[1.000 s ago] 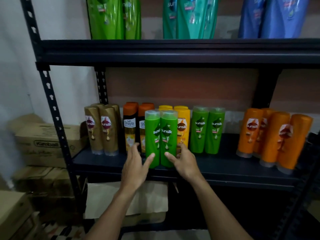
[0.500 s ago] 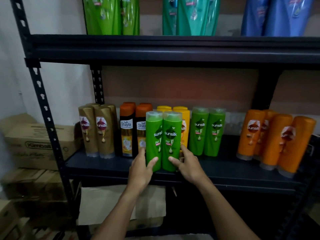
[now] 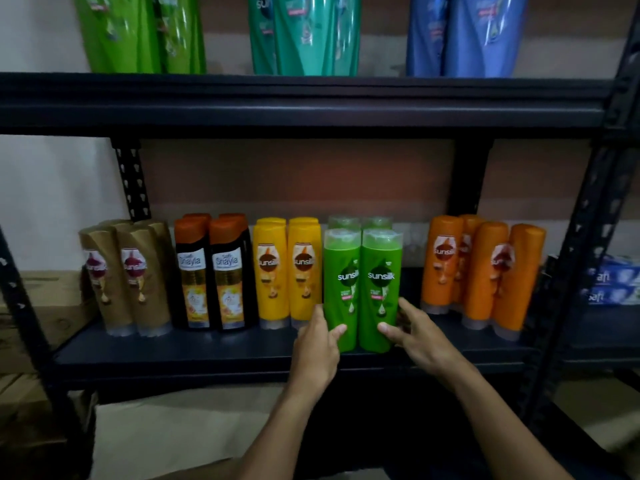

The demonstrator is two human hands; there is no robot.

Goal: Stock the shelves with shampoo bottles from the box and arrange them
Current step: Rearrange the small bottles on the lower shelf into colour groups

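1. Gripping low at centre frame: with the left hand (image 3: pixel 317 344), holding the left green Sunsilk bottle (image 3: pixel 341 289) near its base, thumb across the front, fingers curled round the outer side.
2. Mirroring that with the right hand (image 3: pixel 420 336) on the right green Sunsilk bottle (image 3: pixel 380 289): thumb in front, fingers hooked round the right flank, clamped rather than spread.
3. Pressing the two together, flank against flank, both upright, long axis vertical, caps up, labels facing out.
4. Seemingly set down on the front strip of the middle shelf (image 3: pixel 207 355), directly ahead of two more green bottles (image 3: pixel 343 221) showing only their caps behind.
5. Placed just right of the yellow Sunsilk bottles (image 3: pixel 272 271), touching or merely close, cannot tell; kept apart from the orange bottles (image 3: pixel 445 268) further right by a stretch of bare shelf.
6. Now the relation that matters: lying straight beyond the fingertips, toward the rear row, and equally near either hand, one bottle apiece.
7. Looks like the arranging step: probably calling for a level push back until meeting the rear pair, with even pressure from both sides.
8. Worth watching: held this low and standing this tall, liable to tip toward the yellow row on any lopsided shove.
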